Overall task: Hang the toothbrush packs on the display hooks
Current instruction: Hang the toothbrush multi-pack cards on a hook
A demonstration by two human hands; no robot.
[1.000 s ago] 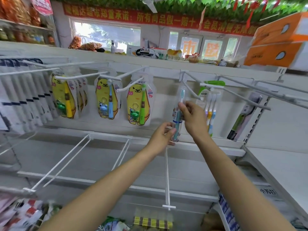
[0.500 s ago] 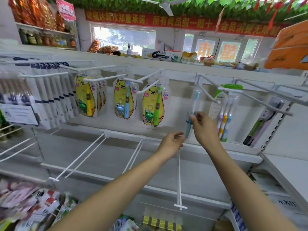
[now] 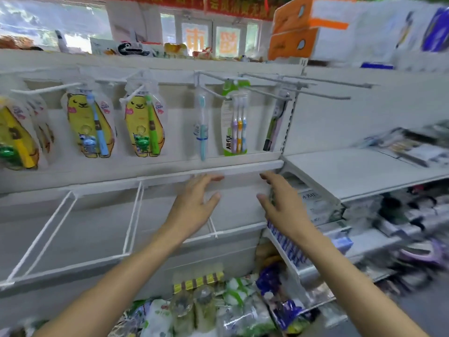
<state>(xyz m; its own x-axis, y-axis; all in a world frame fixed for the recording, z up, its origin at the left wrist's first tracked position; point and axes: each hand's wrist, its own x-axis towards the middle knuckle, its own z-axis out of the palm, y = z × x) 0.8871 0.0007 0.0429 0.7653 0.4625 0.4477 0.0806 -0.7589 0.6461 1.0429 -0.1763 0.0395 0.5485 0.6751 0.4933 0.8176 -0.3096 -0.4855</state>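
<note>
Now the teal toothbrush pack (image 3: 202, 127) hangs upright on its hook (image 3: 211, 90) at frame centre, directly above both hands; left hand (image 3: 194, 205) and right hand (image 3: 283, 205) are loosely spread, holding nothing.

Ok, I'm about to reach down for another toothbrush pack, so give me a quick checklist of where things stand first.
1. Left hand free: ok, fingers relaxed, holding nothing.
2. Right hand free: ok, open, holding nothing.
3. Teal toothbrush pack on its hook: ok, it hangs with no hand on it.
4. Three-brush pack hanging beside it: ok.
5. Empty hooks available at upper right: ok, bare prongs.
6. More toothbrush packs in the goods below: cannot tell, too blurred.
</note>
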